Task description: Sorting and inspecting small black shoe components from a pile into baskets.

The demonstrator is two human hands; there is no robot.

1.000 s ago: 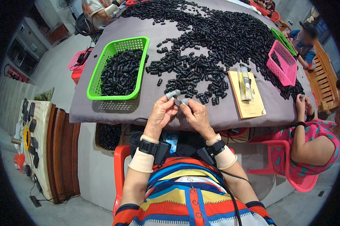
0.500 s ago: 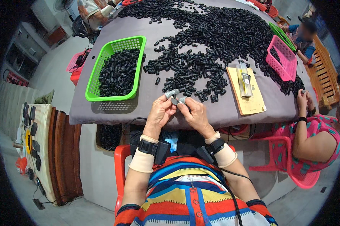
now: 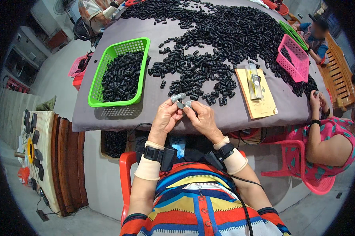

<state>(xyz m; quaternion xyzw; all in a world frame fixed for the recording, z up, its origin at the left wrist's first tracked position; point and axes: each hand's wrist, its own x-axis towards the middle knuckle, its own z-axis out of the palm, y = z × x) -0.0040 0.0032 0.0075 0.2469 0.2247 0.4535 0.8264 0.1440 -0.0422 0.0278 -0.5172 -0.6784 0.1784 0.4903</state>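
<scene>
both hands meet at the table [image 3: 118, 118] edge: left hand [image 3: 166, 117] and right hand [image 3: 201, 118] pinching small grey parts [image 3: 180, 99], at six o'clock of the black parts pile [image 3: 224, 43]. they look light, stiff, likely slippery; best gripped by fingertips at the ends.

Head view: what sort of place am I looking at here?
Probably a small hand-assembly or sorting workshop. A grey-covered table carries a big heap of small black parts, a green basket and a pink basket collect them, and other people work around the same table.
</scene>
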